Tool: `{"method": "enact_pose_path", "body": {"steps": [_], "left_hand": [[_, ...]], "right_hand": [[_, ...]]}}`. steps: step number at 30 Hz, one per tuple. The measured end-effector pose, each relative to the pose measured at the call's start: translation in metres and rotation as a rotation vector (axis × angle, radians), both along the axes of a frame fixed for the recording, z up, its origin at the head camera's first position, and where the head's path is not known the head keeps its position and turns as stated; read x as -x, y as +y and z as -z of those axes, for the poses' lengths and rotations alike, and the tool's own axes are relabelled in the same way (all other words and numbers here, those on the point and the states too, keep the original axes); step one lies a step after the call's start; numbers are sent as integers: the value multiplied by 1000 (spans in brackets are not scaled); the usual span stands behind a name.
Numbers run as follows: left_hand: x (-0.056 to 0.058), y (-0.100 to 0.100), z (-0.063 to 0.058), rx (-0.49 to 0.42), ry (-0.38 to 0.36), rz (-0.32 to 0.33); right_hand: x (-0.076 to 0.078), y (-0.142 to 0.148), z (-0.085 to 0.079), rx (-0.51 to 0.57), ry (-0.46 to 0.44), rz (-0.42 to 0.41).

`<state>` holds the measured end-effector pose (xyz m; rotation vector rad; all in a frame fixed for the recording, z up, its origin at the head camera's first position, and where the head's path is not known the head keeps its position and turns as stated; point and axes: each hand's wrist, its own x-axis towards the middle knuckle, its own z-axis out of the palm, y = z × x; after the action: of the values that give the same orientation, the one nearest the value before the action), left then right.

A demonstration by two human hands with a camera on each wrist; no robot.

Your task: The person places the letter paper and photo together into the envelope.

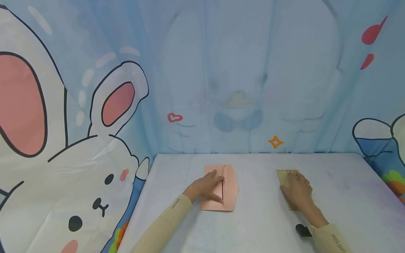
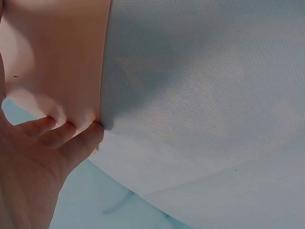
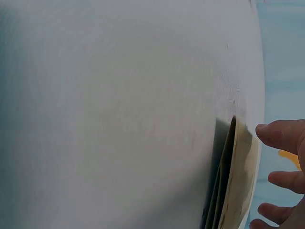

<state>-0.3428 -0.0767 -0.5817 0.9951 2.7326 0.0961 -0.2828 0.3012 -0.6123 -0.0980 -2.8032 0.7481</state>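
Left hand (image 1: 204, 186): fingers spread, resting on pink envelope (image 1: 231, 191), left on counter (image 1: 256, 225); no grip, presumably steadying it flat. Right hand (image 1: 299, 191): fingers parted over tan folded paper (image 1: 283, 178), right; contact unclear.

Head view: soft, even light; moderate sharpness; faint shadow on table (image 1: 259, 196) near left hand (image 1: 202, 187). Left wrist view: dim; broad soft shadow up and right of that hand. Right wrist view: dim, greyish, low contrast; dark shadow left of right hand (image 1: 297, 191), past tan paper (image 3: 240, 176); table edge bowed.
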Motion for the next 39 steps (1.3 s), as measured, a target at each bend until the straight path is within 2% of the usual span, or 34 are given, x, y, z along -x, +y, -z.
{"method": "enact_pose_path", "body": {"steps": [10,16,22,28,34,39], "left_hand": [[0,1,1,16,-4,-13],[0,1,2,22,-11,-14],[0,2,1,15,-13,-16],[1,2,0,20,-15,-22],[1,3,0,21,-27,-27],[-1,4,-1,20,-26,-25]], "right_hand": [[-7,20,0,16,-165,30],[-8,24,-2,-15,-197,19],[-1,30,-7,-59,-235,-9],[7,37,-14,-38,-312,-11],[14,48,-7,21,-396,28],[13,55,-3,61,-386,27]]}}
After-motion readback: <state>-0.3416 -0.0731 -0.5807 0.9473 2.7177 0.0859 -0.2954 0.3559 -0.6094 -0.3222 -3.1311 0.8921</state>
